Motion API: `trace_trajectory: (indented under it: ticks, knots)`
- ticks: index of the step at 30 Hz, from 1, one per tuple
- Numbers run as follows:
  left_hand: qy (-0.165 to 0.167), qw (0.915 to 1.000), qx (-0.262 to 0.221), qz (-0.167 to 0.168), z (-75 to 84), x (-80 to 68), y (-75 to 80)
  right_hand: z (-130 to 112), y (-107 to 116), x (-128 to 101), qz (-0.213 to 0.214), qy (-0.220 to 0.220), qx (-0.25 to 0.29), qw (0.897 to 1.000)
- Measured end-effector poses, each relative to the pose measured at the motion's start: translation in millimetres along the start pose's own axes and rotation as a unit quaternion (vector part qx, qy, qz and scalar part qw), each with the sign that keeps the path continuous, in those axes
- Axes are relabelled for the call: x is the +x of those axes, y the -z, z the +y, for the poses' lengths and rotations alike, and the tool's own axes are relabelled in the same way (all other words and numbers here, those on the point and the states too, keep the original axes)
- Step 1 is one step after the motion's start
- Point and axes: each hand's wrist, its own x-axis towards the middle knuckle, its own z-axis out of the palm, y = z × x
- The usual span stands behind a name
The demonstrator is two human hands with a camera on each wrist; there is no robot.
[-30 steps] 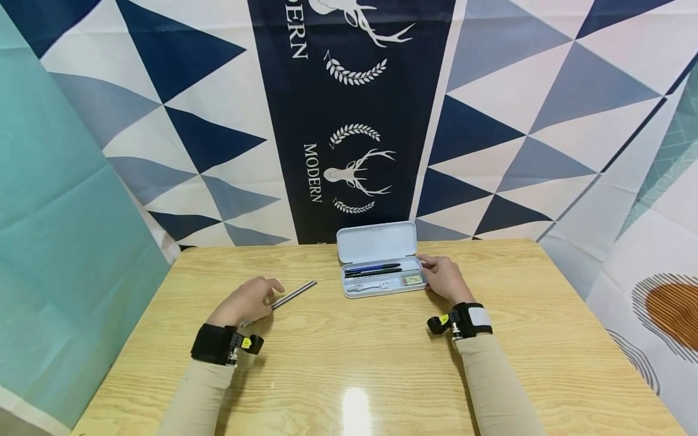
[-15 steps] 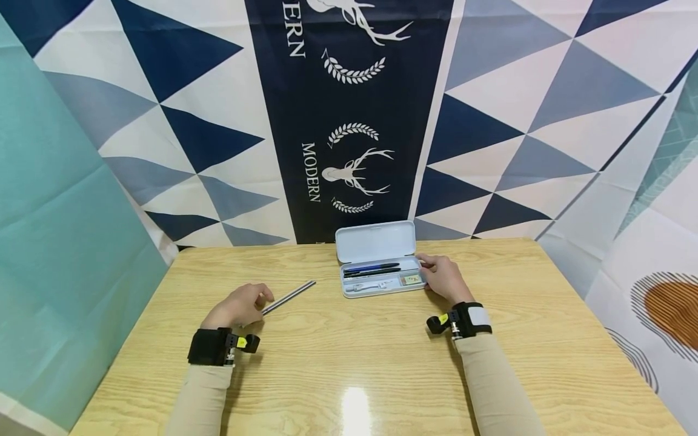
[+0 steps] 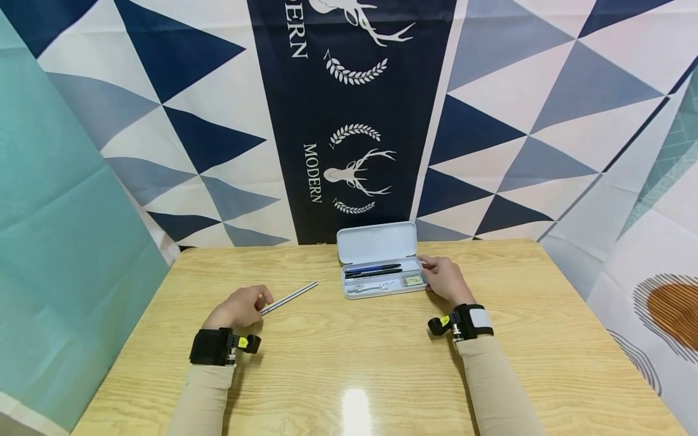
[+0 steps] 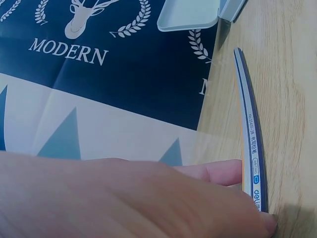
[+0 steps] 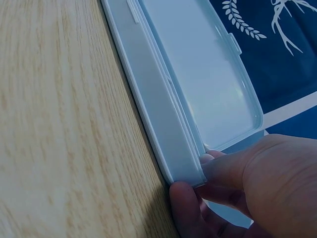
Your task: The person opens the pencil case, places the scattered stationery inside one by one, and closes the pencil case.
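Now, low and left of the middle in the head view: left hand (image 3: 240, 307) on the pale wooden table (image 3: 354, 357), fingers curled and pinching the near end of a thin flat grey ruler (image 3: 289, 297). Far end of the ruler pointing up and right, toward the case, well apart from it. In the left wrist view, ruler (image 4: 250, 134) tipped up on its thin edge, likely so the fingertips can get under it and grip it.

Right of the middle: right hand (image 3: 444, 280) grasping the right end of a light blue plastic pencil case (image 3: 384, 293), thumb below and fingers wrapped round the corner (image 5: 185, 163). Probably held like that to stop the case from sliding. Lid (image 3: 376, 241) standing open at the back. Dark pens (image 3: 373, 268) lying inside, side by side.

Behind the table, filling the top of the frame: blue and white cloth with triangles and a deer (image 3: 354, 172)
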Motion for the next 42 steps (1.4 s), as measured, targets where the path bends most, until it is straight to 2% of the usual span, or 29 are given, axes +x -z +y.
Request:
trace_trajectory:
  ticks: [17, 24, 34, 42]
  knots:
    - [0.002, 0.9999, 0.007, 0.01, 1.0, -1.0, 0.7, -0.8, 0.3, 0.3, 0.0, 0.0, -0.002, 1.0]
    - [0.007, 0.9999, -0.004, 0.014, 1.1, -2.6, 1.0, -1.5, -0.1, -0.1, -0.002, -0.004, 0.001, 1.0]
    - [0.008, 0.9998, -0.002, 0.017, 2.5, 0.1, 1.4, -1.5, 1.9, -1.6, -0.001, 0.014, -0.001, 1.0]
    - [-0.009, 0.9987, 0.024, 0.044, 5.3, -0.9, 1.8, -1.4, 0.5, -0.7, 0.002, 0.01, 0.002, 1.0]
